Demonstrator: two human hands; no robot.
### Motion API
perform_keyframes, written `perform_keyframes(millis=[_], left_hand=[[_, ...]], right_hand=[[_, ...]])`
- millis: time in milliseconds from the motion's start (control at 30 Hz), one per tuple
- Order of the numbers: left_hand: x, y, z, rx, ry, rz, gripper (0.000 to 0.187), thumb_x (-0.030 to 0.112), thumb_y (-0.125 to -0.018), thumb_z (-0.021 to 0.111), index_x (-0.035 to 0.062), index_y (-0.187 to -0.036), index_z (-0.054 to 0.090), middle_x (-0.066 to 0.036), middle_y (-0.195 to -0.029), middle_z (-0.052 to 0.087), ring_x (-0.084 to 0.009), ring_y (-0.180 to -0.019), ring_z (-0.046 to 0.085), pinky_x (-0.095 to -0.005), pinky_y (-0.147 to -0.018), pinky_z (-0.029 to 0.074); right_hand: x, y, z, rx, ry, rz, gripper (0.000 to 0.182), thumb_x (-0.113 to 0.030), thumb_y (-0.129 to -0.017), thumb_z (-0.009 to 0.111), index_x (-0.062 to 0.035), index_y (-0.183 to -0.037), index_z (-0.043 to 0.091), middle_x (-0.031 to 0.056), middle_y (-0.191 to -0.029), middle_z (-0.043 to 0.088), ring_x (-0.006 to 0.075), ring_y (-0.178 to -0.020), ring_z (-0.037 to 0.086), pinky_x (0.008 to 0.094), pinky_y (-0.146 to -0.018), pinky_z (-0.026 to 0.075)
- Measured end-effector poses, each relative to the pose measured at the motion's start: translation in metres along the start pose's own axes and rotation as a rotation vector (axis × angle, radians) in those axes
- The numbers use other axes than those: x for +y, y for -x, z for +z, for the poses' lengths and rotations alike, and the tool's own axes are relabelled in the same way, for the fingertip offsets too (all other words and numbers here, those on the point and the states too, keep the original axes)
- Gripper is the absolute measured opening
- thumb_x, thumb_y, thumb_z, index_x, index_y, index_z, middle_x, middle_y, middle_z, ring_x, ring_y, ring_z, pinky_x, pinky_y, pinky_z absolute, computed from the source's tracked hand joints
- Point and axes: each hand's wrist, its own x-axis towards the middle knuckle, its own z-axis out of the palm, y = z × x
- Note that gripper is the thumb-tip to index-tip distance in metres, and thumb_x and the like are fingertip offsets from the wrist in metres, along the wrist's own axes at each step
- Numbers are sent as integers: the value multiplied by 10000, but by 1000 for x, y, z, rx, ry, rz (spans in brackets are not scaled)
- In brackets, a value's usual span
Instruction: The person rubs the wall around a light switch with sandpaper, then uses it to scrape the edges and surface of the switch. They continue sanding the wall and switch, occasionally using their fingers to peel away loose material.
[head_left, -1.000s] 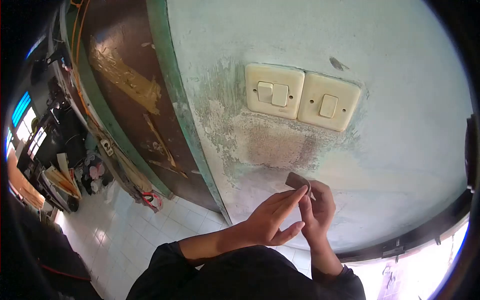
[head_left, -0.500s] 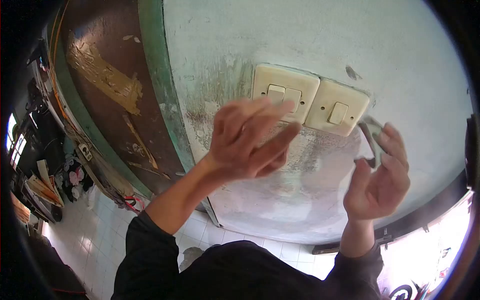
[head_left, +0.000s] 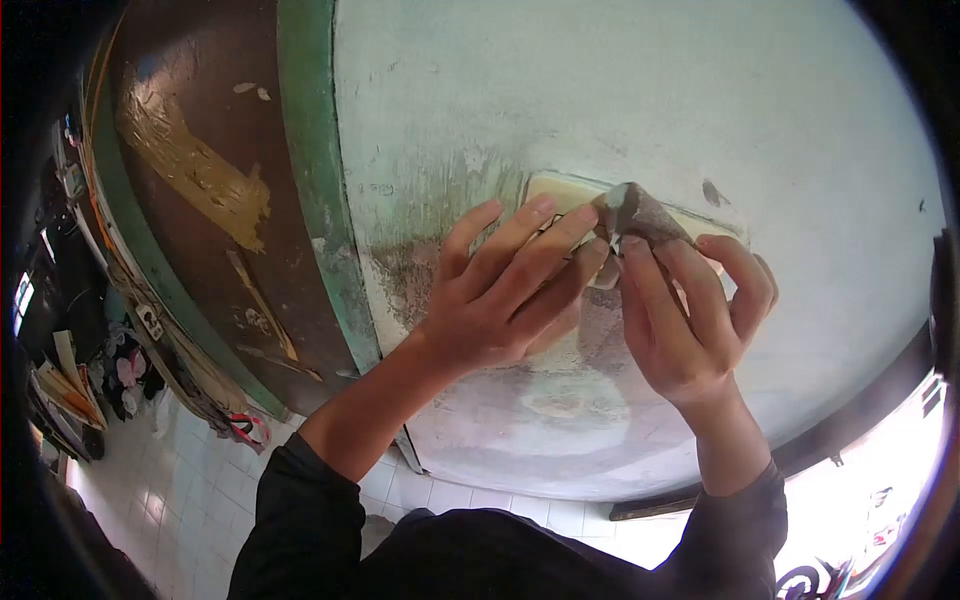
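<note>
Two cream switch plates sit side by side on the wall, largely hidden behind my hands. My left hand (head_left: 510, 290) lies over the left switch plate (head_left: 562, 188), its fingers spread and stretched out across the front. Between the fingers of my right hand (head_left: 690, 325) is a folded piece of sandpaper (head_left: 648, 214), grey-brown on one face and paler on the other. It is at the seam between the plates, close to my left fingertips. Only the upper edge of the right switch plate (head_left: 718, 228) shows clearly above my right fingers.
The pale green wall (head_left: 640, 90) is stained and scuffed around the switches. To the left stand a green door frame (head_left: 306, 150) and a brown door (head_left: 215, 60) patched with brown tape (head_left: 190, 165). Piled clutter (head_left: 80, 385) lies far left above white floor tiles (head_left: 190, 510).
My right hand has moved left and up with the sandpaper, from beside the right plate onto the plates. My left hand has settled on the left plate. The view has shifted slightly.
</note>
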Motion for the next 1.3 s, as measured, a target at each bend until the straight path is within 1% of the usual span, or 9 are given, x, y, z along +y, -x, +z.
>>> perform_keyframes(millis=[67, 300, 400, 467, 567, 667, 933, 1100, 1300], left_hand=[[0, 0, 0, 3, 9, -5, 312, 235, -818, 705, 183, -1125, 736, -40, -1306, 647, -261, -1259, 558, -481, -1074, 414], [0, -1, 2, 60, 75, -41, 310, 221, -807, 769, 183, -1113, 737, -24, -1314, 653, -243, -1256, 573, -461, -1086, 415], [-1, 1, 2, 28, 65, -14, 368, 193, -776, 799, 189, -1139, 743, -62, -1332, 636, -276, -1274, 560, -453, -1070, 448], [-2, 2, 4, 78, 158, -67, 441, 150, -723, 833, 195, -1155, 755, -138, -1363, 570, -337, -1292, 538, -472, -1071, 488], [-1, 3, 4, 51, 179, -85, 498, 120, -672, 852, 200, -1156, 766, -195, -1367, 495, -384, -1305, 511, -507, -1082, 505], [1, 5, 3, 38, 222, -125, 511, 117, -650, 854, 192, -1148, 769, -204, -1356, 462, -387, -1316, 493, -543, -1111, 482], [1, 4, 5, 59, 188, -103, 494, 102, -655, 835, 177, -1138, 763, -205, -1347, 468, -406, -1317, 479, -557, -1115, 471], [3, 4, 2, 61, 204, -116, 498, 101, -674, 820, 182, -1159, 745, -209, -1354, 484, -405, -1325, 469, -553, -1110, 470], [1, 4, 3, 59, 195, -105, 547, 105, -701, 809, 203, -1227, 698, -215, -1381, 478, -411, -1331, 467, -546, -1127, 442]], right_hand=[[0, -2, 1, 31, -28, -26, 263, -139, -671, 794, -112, -932, 778, -10, -984, 689, 245, -1019, 608, 378, -875, 442], [12, -11, -9, -104, -23, -125, 220, -183, -688, 808, -125, -898, 781, -42, -983, 696, 235, -1051, 603, 376, -869, 440], [21, -13, -9, -104, -51, -199, 204, -208, -700, 830, -138, -886, 779, -60, -980, 695, 231, -1071, 596, 373, -864, 435], [25, -19, -10, -102, -84, -258, 197, -218, -704, 841, -145, -876, 777, -67, -976, 693, 228, -1078, 592, 372, -862, 430], [29, -27, -14, -167, -22, -316, 212, -226, -692, 855, -145, -872, 777, -69, -974, 691, 224, -1082, 591, 375, -854, 423], [31, -23, -11, -111, -64, -322, 204, -234, -694, 857, -146, -857, 772, -71, -984, 695, 225, -1090, 589, 379, -852, 414], [36, -26, -8, -111, -59, -335, 210, -263, -708, 839, -131, -857, 772, -74, -959, 709, 227, -1106, 590, 390, -875, 405], [31, -26, -10, -110, -117, -346, 225, -212, -672, 828, -89, -838, 739, -36, -968, 694, 242, -1031, 624, 395, -821, 417], [34, -27, -9, -117, -152, -361, 218, -163, -682, 825, -96, -871, 737, -28, -1011, 691, 250, -1052, 623, 400, -816, 419]])
